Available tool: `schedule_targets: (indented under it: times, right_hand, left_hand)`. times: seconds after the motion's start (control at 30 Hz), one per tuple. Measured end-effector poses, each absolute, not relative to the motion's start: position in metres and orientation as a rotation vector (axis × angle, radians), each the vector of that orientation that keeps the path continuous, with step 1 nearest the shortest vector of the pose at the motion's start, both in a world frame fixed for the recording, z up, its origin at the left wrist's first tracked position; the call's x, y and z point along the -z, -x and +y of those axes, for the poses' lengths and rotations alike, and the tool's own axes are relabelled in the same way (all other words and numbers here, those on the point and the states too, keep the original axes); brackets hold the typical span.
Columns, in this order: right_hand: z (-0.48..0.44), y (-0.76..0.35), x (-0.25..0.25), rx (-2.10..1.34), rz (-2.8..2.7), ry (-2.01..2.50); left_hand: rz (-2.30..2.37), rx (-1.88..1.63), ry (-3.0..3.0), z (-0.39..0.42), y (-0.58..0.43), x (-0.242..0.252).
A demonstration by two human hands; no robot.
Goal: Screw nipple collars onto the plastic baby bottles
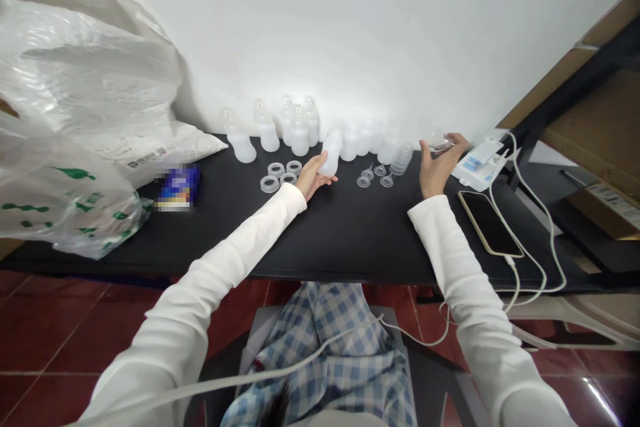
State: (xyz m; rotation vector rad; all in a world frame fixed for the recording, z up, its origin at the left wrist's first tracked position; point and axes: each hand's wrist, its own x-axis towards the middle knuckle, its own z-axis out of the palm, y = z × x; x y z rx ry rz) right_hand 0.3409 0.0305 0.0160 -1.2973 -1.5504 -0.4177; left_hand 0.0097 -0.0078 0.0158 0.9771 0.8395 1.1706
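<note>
My left hand (313,177) is shut around the base of a frosted plastic bottle (331,153), which tilts toward the right. Just left of that hand lie several clear plastic collar rings (270,184). My right hand (437,163) pinches a clear silicone piece (437,141) in its fingers at the table's back edge. Nearby are a stack of clear cups (401,159) and several small clear funnel-shaped parts (368,175). Several more frosted bottles (299,130) stand along the wall, their tops hazy against the white.
The black tabletop (340,240) runs along a white wall (350,33). Large plastic bags (75,147) and a blurred blue packet (179,188) sit at left. A phone (490,223), a white device (480,163) and white cables (550,233) lie at right.
</note>
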Motion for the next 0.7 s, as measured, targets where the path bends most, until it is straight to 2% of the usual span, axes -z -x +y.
schedule_targets:
  times: [0.13, 0.3, 0.7]
  right_hand:
    - [0.027, -0.328, -0.018, 0.344, -1.548, 1.289]
    - [0.024, -0.310, -0.018, 0.418, -1.717, 1.389]
    - [0.026, -0.308, -0.013, 0.421, -1.670, 1.599]
  left_hand:
    - [0.836, -1.129, -0.958, -0.009, -0.011, -0.013]
    - [0.838, -1.098, -0.990, -0.009, -0.013, -0.012]
    - [0.829, -1.111, -1.132, -0.004, -0.012, -0.004]
